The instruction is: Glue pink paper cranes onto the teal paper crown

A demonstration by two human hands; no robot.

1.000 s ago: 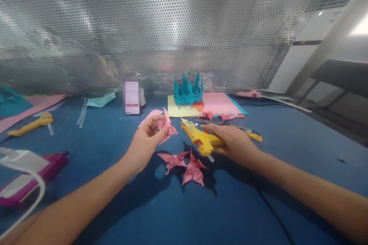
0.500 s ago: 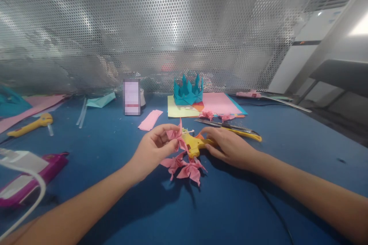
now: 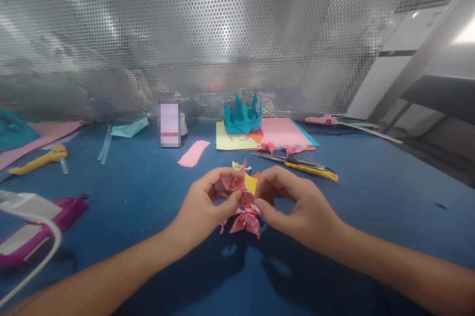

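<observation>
My left hand (image 3: 213, 200) pinches a folded pink paper flower (image 3: 234, 183) between thumb and fingers, above the blue table. Close against it, my right hand (image 3: 297, 202) is curled, thumb and fingertips closed at the flower's right petal. Just below the held flower is another pink paper flower (image 3: 246, 222), with more pink petals partly covered by my left hand. Between the hands shows a yellow piece (image 3: 251, 184) with an orange edge; the rest is hidden behind my fingers, so its kind is unclear. A small whitish-green item (image 3: 236, 165) pokes out behind the held flower.
A teal paper crown (image 3: 242, 119) stands on coloured sheets (image 3: 284, 130). Pink flowers (image 3: 267, 147) and a yellow-black utility knife (image 3: 311, 167) lie before it. Pink strips (image 3: 193, 153), a phone (image 3: 169, 125), a yellow glue gun (image 3: 40, 158) and a magenta device (image 3: 70, 207) are leftward.
My right hand has let go of the yellow glue gun it held and come to the flower's petal. The left hand has shifted slightly right with the flower.
</observation>
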